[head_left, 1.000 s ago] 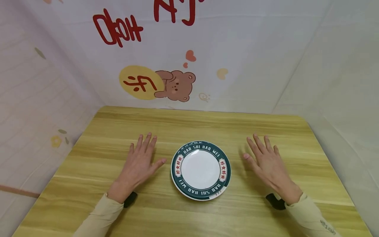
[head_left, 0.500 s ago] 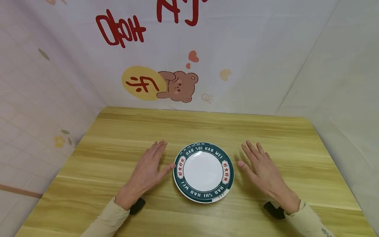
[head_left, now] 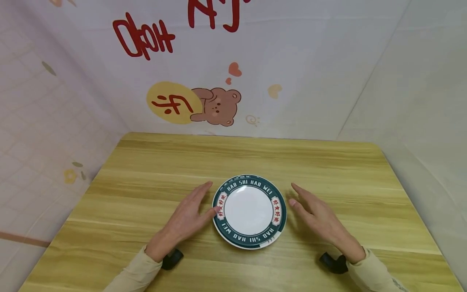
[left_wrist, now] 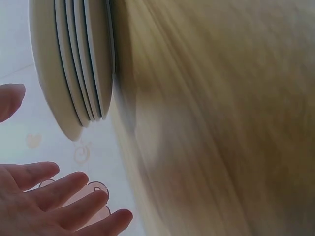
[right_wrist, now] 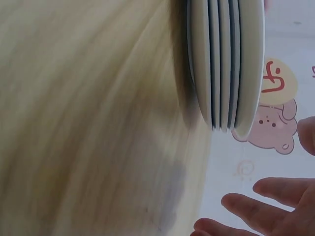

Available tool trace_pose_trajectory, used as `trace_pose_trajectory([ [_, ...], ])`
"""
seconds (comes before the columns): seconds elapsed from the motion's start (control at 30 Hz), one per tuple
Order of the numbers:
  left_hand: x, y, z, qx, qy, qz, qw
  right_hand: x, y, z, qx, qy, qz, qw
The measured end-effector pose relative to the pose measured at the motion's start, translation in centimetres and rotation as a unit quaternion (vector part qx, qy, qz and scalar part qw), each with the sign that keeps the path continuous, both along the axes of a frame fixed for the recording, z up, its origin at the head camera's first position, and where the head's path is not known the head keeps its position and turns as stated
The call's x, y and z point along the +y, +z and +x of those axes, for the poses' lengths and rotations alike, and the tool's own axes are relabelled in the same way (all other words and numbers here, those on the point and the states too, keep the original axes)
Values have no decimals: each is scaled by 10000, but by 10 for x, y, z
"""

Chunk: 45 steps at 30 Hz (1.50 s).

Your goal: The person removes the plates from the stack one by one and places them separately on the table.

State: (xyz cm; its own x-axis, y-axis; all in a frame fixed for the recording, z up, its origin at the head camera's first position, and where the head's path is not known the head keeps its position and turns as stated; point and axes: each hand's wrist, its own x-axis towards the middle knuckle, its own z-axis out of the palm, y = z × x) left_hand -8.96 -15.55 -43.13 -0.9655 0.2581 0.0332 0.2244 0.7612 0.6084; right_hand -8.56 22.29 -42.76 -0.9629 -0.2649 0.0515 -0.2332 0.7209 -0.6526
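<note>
A stack of several plates (head_left: 248, 210) stands in the middle of the wooden table; the top one is white with a dark green rim and lettering. Both wrist views show the stacked plates (left_wrist: 74, 59) (right_wrist: 226, 64) from the side. My left hand (head_left: 184, 217) is at the stack's left, fingers straight, its thumb tip over the rim in the head view; whether it touches I cannot tell. To the right of the stack, my right hand (head_left: 322, 219) has its fingers extended and apart from the plates. Neither hand holds anything.
The wooden table (head_left: 164, 158) reaches back to a white cloth wall (head_left: 299, 52) printed with red characters and a bear. More cloth hangs at the left and right sides. A dark wrist device (head_left: 172, 259) shows under the left wrist.
Both hands have moved inward toward the plate stack from either side, turning their palms toward it. The plates have stayed in place on the table.
</note>
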Motion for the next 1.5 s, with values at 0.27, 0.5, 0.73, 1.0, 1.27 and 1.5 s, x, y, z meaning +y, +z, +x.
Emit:
trace_pose_trajectory([
  [0.27,6,-1,1,-492,38,559,9972,-7,-7,0,-152,167,-720,9972],
  [0.5,11,-2,4,-871,-3,1285,9879,-10,-10,0,-816,266,-1551,9842],
  [0.73,11,-6,7,-874,-180,1602,9831,-11,-11,0,-1393,214,-2000,9696],
  [1.0,7,-7,10,-702,-317,1200,9898,-12,-13,-1,-1439,166,-2062,9677],
  [1.27,7,-7,11,-741,-403,768,9935,-13,-11,0,-1440,82,-1929,9706],
  [1.5,8,-6,12,-730,-452,561,9947,-15,-6,1,-1437,52,-1964,9699],
])
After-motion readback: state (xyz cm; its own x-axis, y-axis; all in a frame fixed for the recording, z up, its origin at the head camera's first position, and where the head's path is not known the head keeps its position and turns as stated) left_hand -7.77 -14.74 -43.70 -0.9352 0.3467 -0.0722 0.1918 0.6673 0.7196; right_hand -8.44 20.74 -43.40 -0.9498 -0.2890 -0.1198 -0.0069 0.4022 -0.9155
